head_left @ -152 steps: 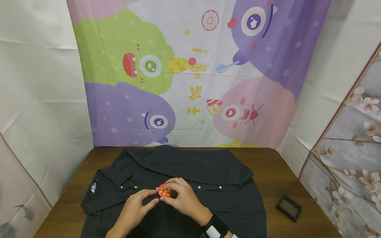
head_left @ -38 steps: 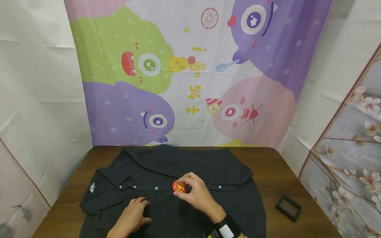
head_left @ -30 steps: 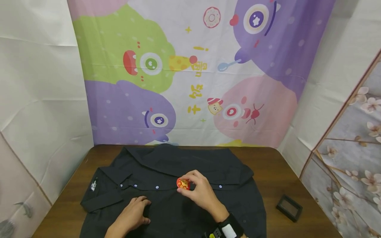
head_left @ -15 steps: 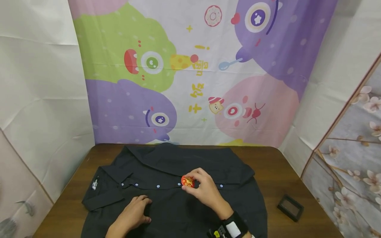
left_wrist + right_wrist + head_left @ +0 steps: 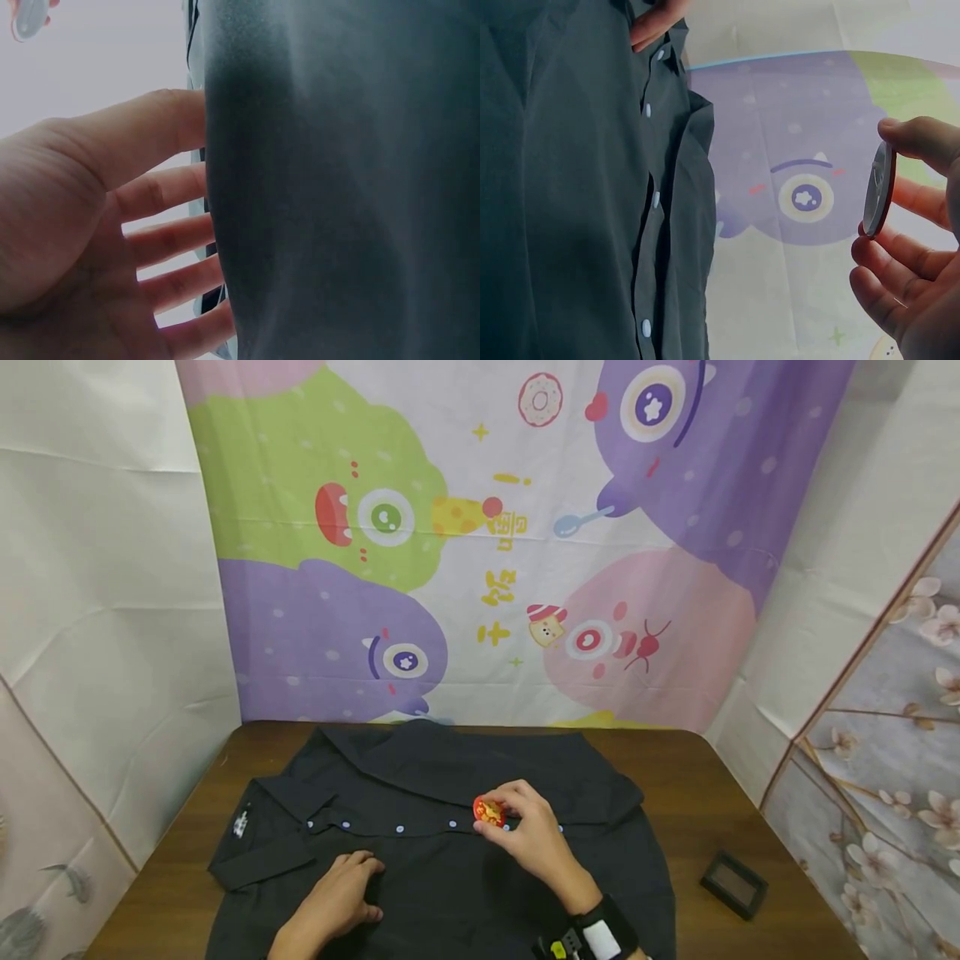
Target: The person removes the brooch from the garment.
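Observation:
My right hand (image 5: pixel 528 833) pinches a round red pin badge (image 5: pixel 489 811) with a gold pattern between thumb and fingertips, held above the button row of a dark shirt (image 5: pixel 442 893). The right wrist view shows the badge (image 5: pixel 880 189) edge-on, its pale back carrying what looks like a thin pin. Lower left, my left hand (image 5: pixel 337 893) rests on the shirt front with relaxed fingers. In the left wrist view the fingertips of that hand (image 5: pixel 90 202) touch the dark cloth, the fingers slightly spread.
Small pale buttons (image 5: pixel 400 829) run across the shirt, which is spread on a brown wooden table (image 5: pixel 690 777). A small black frame-like box (image 5: pixel 734 885) lies to the right. Behind the table hangs a cartoon-printed cloth (image 5: pixel 487 543).
Some seconds ago both hands were at the badge. My left hand has let go and come down onto the shirt; my right hand has carried the badge rightward along the buttons.

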Action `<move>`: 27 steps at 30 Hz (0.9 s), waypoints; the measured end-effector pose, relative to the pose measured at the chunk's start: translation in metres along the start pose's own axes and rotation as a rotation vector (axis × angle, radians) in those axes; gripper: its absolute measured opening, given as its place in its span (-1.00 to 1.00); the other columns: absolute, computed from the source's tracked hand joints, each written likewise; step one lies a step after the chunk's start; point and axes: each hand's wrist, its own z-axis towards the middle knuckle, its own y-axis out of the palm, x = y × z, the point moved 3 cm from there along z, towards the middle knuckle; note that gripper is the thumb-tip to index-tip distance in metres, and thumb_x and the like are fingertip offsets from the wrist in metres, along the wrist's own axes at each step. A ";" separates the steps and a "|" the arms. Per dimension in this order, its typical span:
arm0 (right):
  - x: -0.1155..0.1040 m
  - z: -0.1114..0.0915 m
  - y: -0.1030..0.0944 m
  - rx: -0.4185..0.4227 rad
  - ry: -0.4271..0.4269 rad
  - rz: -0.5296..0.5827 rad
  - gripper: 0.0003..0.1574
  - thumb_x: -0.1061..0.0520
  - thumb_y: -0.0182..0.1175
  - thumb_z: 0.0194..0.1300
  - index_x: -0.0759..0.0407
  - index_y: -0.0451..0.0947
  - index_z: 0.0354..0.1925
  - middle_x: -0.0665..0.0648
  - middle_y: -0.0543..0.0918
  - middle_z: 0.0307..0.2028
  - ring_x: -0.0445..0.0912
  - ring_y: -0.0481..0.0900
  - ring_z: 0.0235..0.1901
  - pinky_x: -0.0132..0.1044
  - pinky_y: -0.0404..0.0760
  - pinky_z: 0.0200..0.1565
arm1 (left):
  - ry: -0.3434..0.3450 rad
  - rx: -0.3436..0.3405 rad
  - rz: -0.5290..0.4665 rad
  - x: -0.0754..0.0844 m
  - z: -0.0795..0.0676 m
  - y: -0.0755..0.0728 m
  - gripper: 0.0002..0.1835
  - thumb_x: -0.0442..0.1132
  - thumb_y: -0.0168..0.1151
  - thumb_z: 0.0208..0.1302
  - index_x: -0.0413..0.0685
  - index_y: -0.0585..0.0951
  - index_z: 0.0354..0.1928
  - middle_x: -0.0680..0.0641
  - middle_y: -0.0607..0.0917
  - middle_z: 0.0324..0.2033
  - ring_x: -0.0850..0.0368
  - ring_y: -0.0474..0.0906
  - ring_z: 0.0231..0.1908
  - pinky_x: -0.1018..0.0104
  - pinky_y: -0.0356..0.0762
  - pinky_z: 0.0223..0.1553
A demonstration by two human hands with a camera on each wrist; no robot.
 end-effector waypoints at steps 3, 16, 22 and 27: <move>0.001 0.001 -0.003 0.011 0.011 -0.006 -0.62 0.06 0.54 -0.02 0.00 0.70 -0.17 -0.05 0.62 -0.20 -0.19 0.60 -0.26 -0.24 0.70 -0.18 | 0.017 0.018 0.011 0.000 0.000 -0.001 -0.45 -0.21 0.60 -0.15 -0.17 0.61 -0.06 -0.24 0.56 0.10 -0.30 0.41 0.15 -0.21 0.42 0.14; 0.005 -0.002 -0.013 0.059 0.053 -0.026 -0.62 0.11 0.56 -0.07 0.00 0.71 -0.20 -0.07 0.62 -0.22 -0.20 0.59 -0.26 -0.33 0.66 -0.19 | 0.026 0.004 0.020 0.001 0.001 0.000 -0.47 -0.21 0.59 -0.12 -0.15 0.60 -0.06 -0.19 0.56 0.06 -0.27 0.41 0.13 -0.20 0.43 0.12; 0.005 -0.002 -0.018 0.086 0.039 -0.045 -0.62 0.11 0.56 -0.08 0.03 0.72 -0.21 -0.03 0.63 -0.24 -0.18 0.59 -0.27 -0.36 0.64 -0.21 | 0.052 -0.006 0.047 0.004 0.002 -0.002 -0.49 -0.21 0.60 -0.15 -0.16 0.60 -0.11 -0.17 0.57 -0.04 -0.23 0.46 0.03 -0.17 0.48 0.03; 0.006 -0.002 -0.021 0.102 0.034 -0.067 -0.61 0.11 0.57 -0.10 0.05 0.72 -0.22 -0.03 0.62 -0.26 -0.19 0.58 -0.28 -0.36 0.64 -0.21 | 0.046 -0.006 0.028 0.005 0.002 -0.004 -0.51 -0.23 0.60 -0.15 -0.15 0.60 -0.13 -0.15 0.57 -0.08 -0.18 0.45 -0.03 -0.14 0.48 0.00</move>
